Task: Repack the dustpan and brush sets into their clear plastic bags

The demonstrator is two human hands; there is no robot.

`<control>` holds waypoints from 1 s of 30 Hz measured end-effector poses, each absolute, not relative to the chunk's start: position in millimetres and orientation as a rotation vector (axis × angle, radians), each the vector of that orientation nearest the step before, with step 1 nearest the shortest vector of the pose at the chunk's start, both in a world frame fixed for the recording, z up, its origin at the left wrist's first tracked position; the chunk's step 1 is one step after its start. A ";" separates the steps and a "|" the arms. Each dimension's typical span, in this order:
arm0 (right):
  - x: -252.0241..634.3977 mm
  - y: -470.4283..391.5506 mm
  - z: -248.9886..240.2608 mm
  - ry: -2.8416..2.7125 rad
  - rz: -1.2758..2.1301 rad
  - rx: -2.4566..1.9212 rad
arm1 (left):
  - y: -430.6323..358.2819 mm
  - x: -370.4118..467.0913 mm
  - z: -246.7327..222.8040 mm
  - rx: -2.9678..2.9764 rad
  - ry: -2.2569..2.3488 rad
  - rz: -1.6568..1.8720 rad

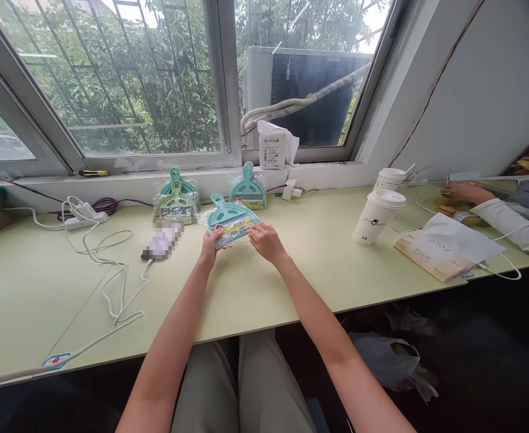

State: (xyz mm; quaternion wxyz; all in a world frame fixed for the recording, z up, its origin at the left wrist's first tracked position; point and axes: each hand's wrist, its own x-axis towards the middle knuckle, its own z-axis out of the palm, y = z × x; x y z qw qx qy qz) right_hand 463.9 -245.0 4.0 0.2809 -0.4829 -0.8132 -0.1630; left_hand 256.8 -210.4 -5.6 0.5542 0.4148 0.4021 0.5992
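Note:
A teal mini dustpan and brush set (229, 215) in clear plastic, with a yellow and blue label, is tilted up above the table between my hands. My left hand (209, 248) grips its lower left corner, thumb on the front. On the lower right edge, my right hand (267, 240) has its fingers closed. Behind it, more packaged dustpan sets lean at the wall: a green one (175, 204) in front of teal ones (175, 174) to the left, and a teal stack (247, 186) to the right.
On the pale green table (264, 300) lie a charging phone (162, 242), a white cable (122, 282) and a power strip (84, 218). A paper cup (377, 219) and a tissue pack (445, 246) stand right. Another person's sleeve (512, 225) reaches in at far right.

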 end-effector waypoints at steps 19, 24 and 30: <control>460.3 -246.5 -3.6 -2.167 -0.604 -1.220 | -214.7 265.2 -5.8 0.907 0.856 1.391; 461.9 -246.2 -2.7 -2.139 -0.580 -1.244 | -214.6 266.4 -6.4 0.906 0.840 1.388; 464.9 -244.8 -3.0 -2.120 -0.543 -1.283 | -212.3 265.1 -9.2 0.906 0.855 1.400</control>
